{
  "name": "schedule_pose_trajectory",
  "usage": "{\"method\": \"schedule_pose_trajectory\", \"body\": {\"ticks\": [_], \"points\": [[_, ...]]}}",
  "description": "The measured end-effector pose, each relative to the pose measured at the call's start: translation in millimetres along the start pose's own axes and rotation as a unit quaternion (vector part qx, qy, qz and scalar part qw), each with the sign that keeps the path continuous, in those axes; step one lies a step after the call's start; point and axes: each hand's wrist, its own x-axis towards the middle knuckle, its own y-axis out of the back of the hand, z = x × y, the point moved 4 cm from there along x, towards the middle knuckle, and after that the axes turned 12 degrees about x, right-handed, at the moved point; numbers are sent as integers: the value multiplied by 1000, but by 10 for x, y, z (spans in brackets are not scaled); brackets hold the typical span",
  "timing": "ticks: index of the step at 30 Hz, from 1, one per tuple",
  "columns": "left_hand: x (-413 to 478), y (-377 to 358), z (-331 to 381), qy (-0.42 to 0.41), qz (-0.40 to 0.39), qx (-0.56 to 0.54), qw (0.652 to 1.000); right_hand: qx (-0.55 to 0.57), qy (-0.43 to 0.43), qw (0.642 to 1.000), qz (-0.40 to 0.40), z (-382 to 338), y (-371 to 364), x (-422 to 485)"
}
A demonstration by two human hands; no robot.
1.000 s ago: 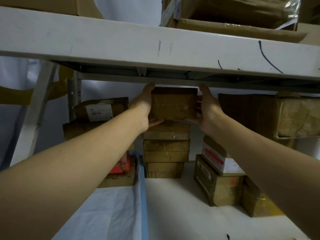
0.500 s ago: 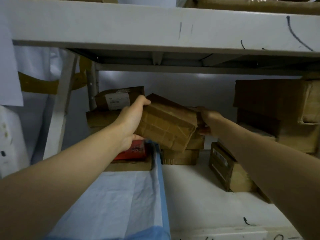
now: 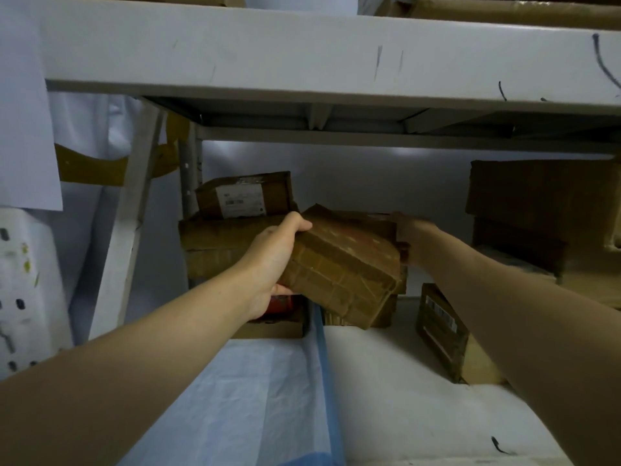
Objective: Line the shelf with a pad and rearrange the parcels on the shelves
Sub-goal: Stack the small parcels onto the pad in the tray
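A brown taped parcel (image 3: 342, 267) hangs tilted above the shelf (image 3: 396, 381), in front of a stack of brown boxes. My left hand (image 3: 274, 264) grips its left end, thumb on top and fingers underneath. At the parcel's far right corner my right hand (image 3: 408, 238) holds on, its fingers mostly hidden behind the box. A pale blue pad (image 3: 242, 398) with a darker blue edge lies on the left half of the shelf.
Parcels are piled at the back left, one with a white label (image 3: 240, 198) on top and a red one (image 3: 280, 304) low down. More brown boxes (image 3: 534, 203) stand at the right, a small one (image 3: 440, 327) near my right forearm. The upper shelf beam (image 3: 302, 55) runs overhead.
The parcel has come off the top of the middle stack, dropped lower and tilted, shifting slightly left toward me. My view has moved down and closer to the shelf.
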Motion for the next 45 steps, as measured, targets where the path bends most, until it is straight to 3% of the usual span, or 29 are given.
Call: {"method": "schedule_pose_trajectory", "body": {"ticks": [10,15,26,31,35,45], "points": [[-122,177,-293,47,30,-22,998,73,78,993,56,-207,339,-169],[-301,327,-462,87,79,-61,991,152,64,983,84,-187,436,-435],[-723,832,-955,161,179,-103,965,230,78,970,26,9,372,-983],[-761,839,-1207,203,180,-115,956,227,54,972,-17,95,301,-1180],[-726,793,-1243,188,162,-121,961,217,43,975,-26,201,232,-1309],[-649,918,-1345,188,170,-33,967,181,22,981,-68,451,-17,-1505]]}}
